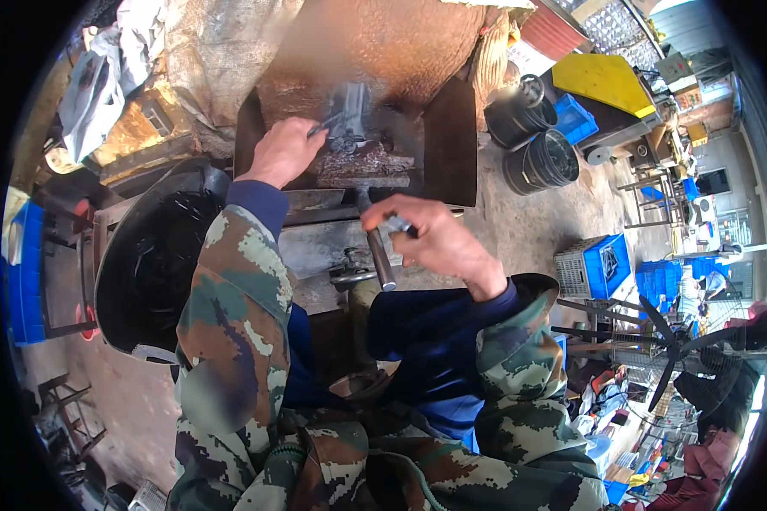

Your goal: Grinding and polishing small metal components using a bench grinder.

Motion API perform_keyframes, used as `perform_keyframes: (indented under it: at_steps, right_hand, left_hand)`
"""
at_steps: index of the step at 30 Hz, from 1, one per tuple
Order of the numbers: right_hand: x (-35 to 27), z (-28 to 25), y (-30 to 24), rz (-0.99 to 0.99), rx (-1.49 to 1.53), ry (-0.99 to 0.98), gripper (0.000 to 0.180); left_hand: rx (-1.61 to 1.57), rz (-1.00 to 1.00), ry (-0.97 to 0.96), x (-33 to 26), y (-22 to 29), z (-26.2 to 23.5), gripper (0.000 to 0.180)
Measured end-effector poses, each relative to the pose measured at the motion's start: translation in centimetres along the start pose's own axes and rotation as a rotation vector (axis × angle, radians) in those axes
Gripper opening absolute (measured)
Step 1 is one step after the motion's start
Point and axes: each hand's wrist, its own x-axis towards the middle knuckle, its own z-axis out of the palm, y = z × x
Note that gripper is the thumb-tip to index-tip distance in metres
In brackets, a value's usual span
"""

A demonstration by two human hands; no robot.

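My left hand [283,152] is closed, with a thin grey metal piece [322,128] sticking out past its fingertips toward the wet middle of a machine. My right hand [439,240] is curled, its fingers pinching a small shiny metal piece [402,225] whose kind I cannot make out. Just left of those fingers, a steel bar handle [381,260] slants down from the machine's front. A rough, dark crusted ledge [366,164] lies between two upright metal side plates [449,140]. Behind it hangs a wet brown sheet [358,51]; the machine's centre is blurred.
A large black tub [132,277] with dark, shiny contents stands at my left. Black buckets [544,163] are at the right, beside a yellow panel [605,83]. Blue crates [603,266] and a black fan [675,349] stand farther right. A small handwheel [352,276] sits below the machine.
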Motion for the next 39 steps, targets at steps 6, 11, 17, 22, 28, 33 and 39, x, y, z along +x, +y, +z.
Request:
perform_keyframes:
  at_steps: [6, 11, 17, 22, 28, 33, 39]
  right_hand:
    - [3.3, -2.0, 0.4, 0.429, 0.524, 0.485, 0.018]
    - [6.3, -0.8, 2.5, 0.369, 0.756, 0.610, 0.022]
    - [7.3, -0.6, 2.0, 0.239, 0.848, 0.661, 0.021]
    - [7.4, -0.3, 1.0, 0.186, 0.854, 0.694, 0.018]
    - [6.8, -0.9, 1.4, 0.217, 0.889, 0.756, 0.016]
    - [6.8, -0.5, 0.7, 0.266, 0.904, 0.755, 0.012]
    - [5.8, -1.1, 1.0, 0.272, 0.795, 0.775, 0.015]
  left_hand:
    - [-0.064, 0.028, -0.059, 1.5, -1.9, 2.4, 0.024]
    - [-0.017, 0.031, 0.107, 1.2, -0.5, 1.1, 0.025]
    - [-0.735, 0.172, -0.189, -0.6, 5.3, -1.5, 0.031]
    - [-0.881, 0.097, -0.267, -2.3, 6.8, -2.0, 0.035]
    - [-0.804, -0.115, -0.148, -0.2, 3.5, -2.0, 0.036]
    - [-0.469, 0.091, -0.041, 3.4, -3.6, 1.9, 0.036]
    - [-0.290, 0.238, -0.099, 3.2, -2.8, 4.3, 0.031]
